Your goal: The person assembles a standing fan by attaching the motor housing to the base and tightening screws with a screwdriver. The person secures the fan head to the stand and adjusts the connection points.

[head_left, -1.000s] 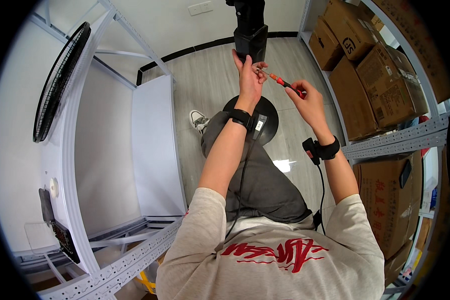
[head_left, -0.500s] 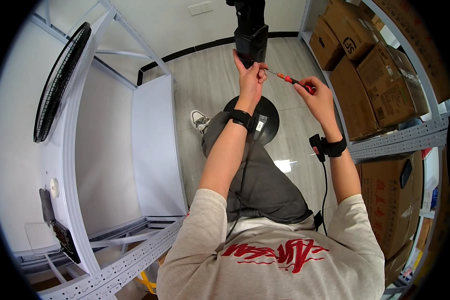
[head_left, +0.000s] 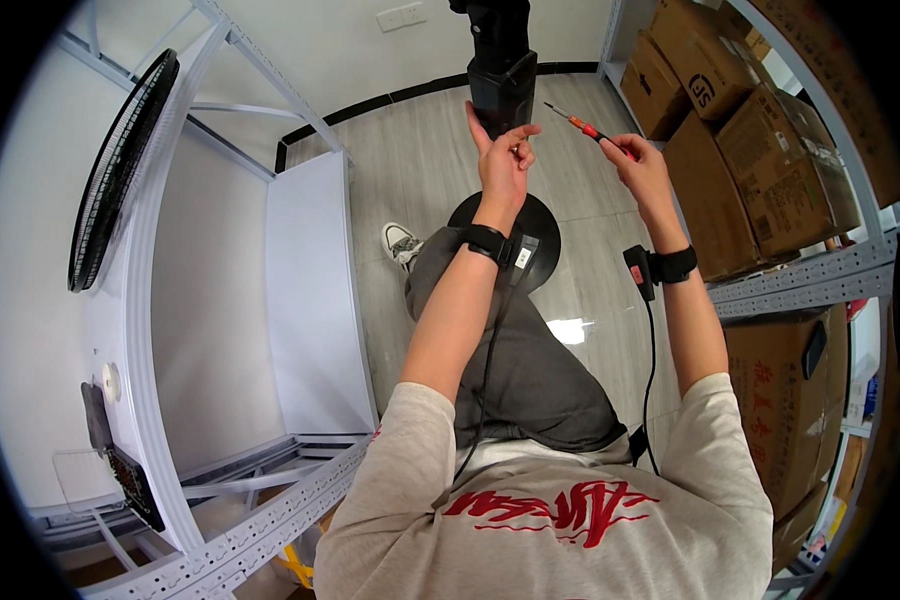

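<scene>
Black housing on an upright stand, apparently a pedestal fan's, rises in front of me. My left hand is just below it, palm turned up. Its thumb stretches up by the housing's left side and the index finger points right; the other fingers curl loosely. Whether something small lies among them is too fine to see. To the right, my right hand is closed around the handle of a red and black screwdriver. The screwdriver's shaft points up and left, its tip apart from the housing and from my left hand.
A round black base stands on the floor by my leg. At left, a black fan grille leans on a white shelf. Cardboard boxes fill the right-hand rack. Cables run from bands on both my wrists.
My right hand has moved slightly up, drawing the screwdriver's tip away from my left fingers. The left index finger has straightened toward the right.
</scene>
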Demonstrator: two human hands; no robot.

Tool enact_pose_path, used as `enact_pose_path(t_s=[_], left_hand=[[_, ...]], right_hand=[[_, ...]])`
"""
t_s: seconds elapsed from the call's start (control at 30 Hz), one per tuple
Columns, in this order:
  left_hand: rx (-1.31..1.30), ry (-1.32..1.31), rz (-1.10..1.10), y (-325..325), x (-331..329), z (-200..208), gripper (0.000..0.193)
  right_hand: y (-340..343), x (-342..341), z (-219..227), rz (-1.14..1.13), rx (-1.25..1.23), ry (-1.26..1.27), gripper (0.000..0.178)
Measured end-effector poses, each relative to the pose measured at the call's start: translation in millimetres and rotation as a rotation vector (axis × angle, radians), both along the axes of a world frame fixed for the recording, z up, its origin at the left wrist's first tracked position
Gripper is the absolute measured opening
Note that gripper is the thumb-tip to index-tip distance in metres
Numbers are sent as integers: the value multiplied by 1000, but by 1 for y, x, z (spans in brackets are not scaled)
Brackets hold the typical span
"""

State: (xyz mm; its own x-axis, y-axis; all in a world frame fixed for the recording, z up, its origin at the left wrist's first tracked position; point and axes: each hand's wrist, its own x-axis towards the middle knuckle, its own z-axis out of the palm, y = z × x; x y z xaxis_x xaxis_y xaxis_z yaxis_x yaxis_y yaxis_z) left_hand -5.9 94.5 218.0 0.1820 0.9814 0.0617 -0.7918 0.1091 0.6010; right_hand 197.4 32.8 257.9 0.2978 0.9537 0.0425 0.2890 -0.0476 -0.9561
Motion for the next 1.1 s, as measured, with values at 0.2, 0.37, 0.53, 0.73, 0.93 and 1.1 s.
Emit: enact_pose_path(t_s=[0.2, 0.37, 0.53, 0.73, 0.93, 1.1], left_hand=[[-43, -11, -17, 0, -1, -1, 77], [-40, -3, -25, -2, -1, -1, 74], [-51, 9, -18, -2, -2, -1, 74], [-44, -3, -27, -1, -2, -3, 75], [-43, 15, -18, -2, -2, 1, 75], [-32, 18, -22, -4, -2, 3, 71]], right_hand=[[18, -3, -6, 14, -10, -17, 32], [27, -7, -7, 34, 14, -16, 33], [30, -14, -1, 61, 9, -31, 29], [36, -13, -4, 80, -25, -16, 30], [39, -9, -4, 107, -11, -76, 31], [40, -3, -6, 118, 78, -155, 34]])
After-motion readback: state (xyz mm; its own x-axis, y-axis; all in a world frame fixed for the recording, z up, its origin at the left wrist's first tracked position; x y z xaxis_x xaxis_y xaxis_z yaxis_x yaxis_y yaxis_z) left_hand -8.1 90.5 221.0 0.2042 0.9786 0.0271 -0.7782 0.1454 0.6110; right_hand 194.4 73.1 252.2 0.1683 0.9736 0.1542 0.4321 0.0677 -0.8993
